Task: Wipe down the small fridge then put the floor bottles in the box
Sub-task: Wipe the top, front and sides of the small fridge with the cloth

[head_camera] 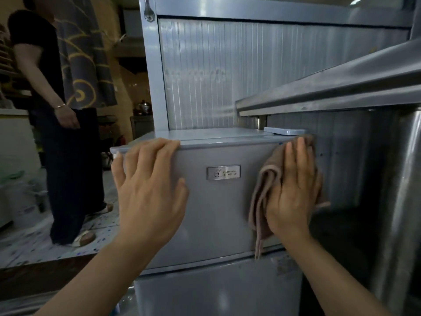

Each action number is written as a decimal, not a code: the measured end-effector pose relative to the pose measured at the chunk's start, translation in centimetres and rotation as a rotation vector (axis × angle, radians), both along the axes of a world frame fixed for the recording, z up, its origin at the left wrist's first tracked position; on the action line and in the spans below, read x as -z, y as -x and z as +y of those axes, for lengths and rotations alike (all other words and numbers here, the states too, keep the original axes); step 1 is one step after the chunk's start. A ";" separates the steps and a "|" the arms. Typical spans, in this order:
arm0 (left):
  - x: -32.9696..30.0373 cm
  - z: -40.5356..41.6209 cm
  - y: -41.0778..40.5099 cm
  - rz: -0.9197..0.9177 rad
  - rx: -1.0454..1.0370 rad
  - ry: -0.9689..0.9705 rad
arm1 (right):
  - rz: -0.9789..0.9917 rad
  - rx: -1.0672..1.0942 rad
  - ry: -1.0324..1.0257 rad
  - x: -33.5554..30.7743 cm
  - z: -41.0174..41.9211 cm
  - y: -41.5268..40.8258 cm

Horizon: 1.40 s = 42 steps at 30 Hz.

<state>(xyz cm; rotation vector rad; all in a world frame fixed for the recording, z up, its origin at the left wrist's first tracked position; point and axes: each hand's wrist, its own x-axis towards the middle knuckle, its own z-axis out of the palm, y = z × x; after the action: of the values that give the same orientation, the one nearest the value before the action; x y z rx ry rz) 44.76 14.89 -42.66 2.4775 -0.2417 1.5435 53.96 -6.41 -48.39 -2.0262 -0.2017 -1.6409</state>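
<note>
Wiping is the step in hand: the right hand (293,192) is pressing a folded brown cloth (262,201) flat-fingered against the upper door of the small fridge (218,201), near its right edge. The left hand (148,185) is resting spread and released on the door's top left corner, steadying it. Next, I judge, the cloth is needing to travel leftward past the badge (223,172). No bottles or box are showing yet.
</note>
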 end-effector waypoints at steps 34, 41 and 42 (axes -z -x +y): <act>5.8 6.6 1.3 0.028 -0.111 -0.100 | -0.026 -0.051 0.382 4.4 5.9 1.8; 6.5 7.0 1.3 0.056 0.007 -0.029 | -0.096 -0.156 0.518 4.9 9.9 3.0; 6.5 7.1 1.3 0.058 0.024 -0.030 | -0.111 -0.181 0.541 4.7 9.4 2.9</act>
<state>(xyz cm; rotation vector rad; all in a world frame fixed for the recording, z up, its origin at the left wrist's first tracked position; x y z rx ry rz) 43.44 21.98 -49.12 2.5281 -0.2860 1.4662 51.05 2.96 -53.06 -2.2068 -0.9284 -1.7097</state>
